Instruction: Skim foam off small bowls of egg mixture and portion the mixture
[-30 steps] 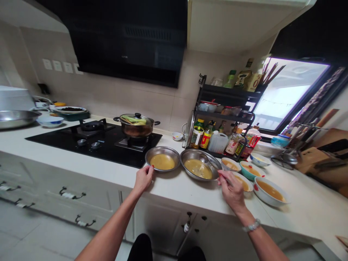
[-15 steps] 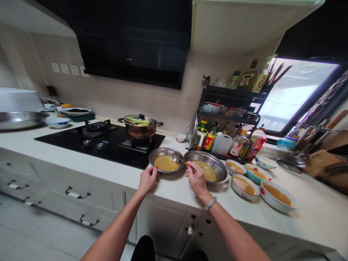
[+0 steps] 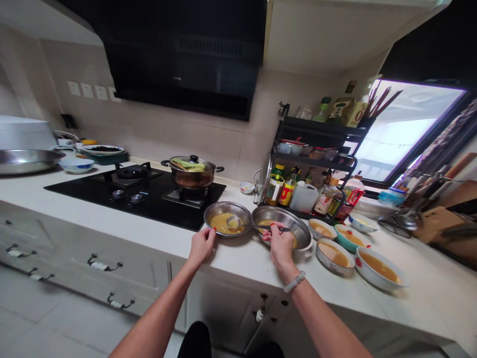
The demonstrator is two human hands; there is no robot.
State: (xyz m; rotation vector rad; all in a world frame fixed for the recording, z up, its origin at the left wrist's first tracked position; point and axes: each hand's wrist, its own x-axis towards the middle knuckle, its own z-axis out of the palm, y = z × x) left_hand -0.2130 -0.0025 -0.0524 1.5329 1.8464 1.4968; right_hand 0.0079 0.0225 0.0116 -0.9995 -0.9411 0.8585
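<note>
My right hand [image 3: 281, 243] is closed around the dark handle of a ladle [image 3: 234, 223], whose bowl lies in yellowish liquid inside the left metal basin [image 3: 243, 211]. The handle runs nearly level across the rims of both basins. With closed fingers my left hand [image 3: 203, 243] grips the near-left rim of that left basin. Just beneath my right hand is a second metal basin [image 3: 303, 231], also holding yellowish liquid and partly hidden by the hand. To its right stand several bowls of orange-brown liquid, among them a white bowl [image 3: 397, 284] and a green-rimmed bowl [image 3: 343, 233].
A lidded pot [image 3: 192, 178] sits on the black gas hob [image 3: 156, 199] behind the left basin. At the back stands a black rack [image 3: 316, 161] with bottles and jars. A wide metal pan [image 3: 28, 164] and a small bowl [image 3: 76, 165] are far left.
The ladle's bowl has gone from the left basin's right side down into its liquid. My right hand has shifted right and the handle lies flatter. My left hand stays on the rim.
</note>
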